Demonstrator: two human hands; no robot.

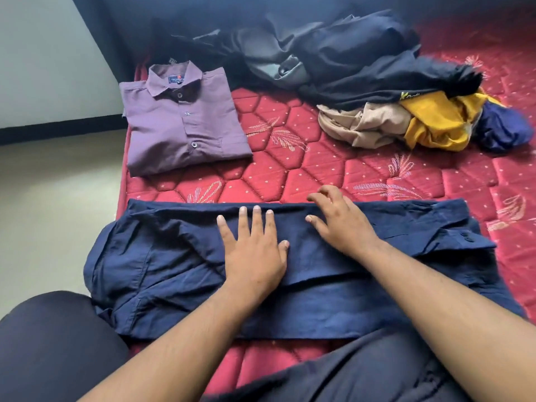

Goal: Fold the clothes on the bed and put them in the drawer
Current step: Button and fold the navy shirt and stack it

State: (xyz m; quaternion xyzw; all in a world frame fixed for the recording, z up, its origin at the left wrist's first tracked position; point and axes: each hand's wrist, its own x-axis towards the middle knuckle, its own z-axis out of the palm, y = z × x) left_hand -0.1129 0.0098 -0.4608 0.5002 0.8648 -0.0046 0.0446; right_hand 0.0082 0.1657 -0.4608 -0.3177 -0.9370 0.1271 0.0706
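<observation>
Single head-worn view, facing forward and down, close over the bed point(290, 158), edges probably wide-angle-warped

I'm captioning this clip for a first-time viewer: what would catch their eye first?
Both hands, left and right, press flat on a navy shirt spread across the near edge of the red mattress. Behind, a folded purple shirt lies at far left, and an unfolded pile sits at far right.

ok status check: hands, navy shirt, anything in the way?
Left hand flat on navy shirt, right hand curled at its far edge. Shirt part-folded on bed. Purple shirt folded; unfolded pile beyond, not obstructing.
</observation>
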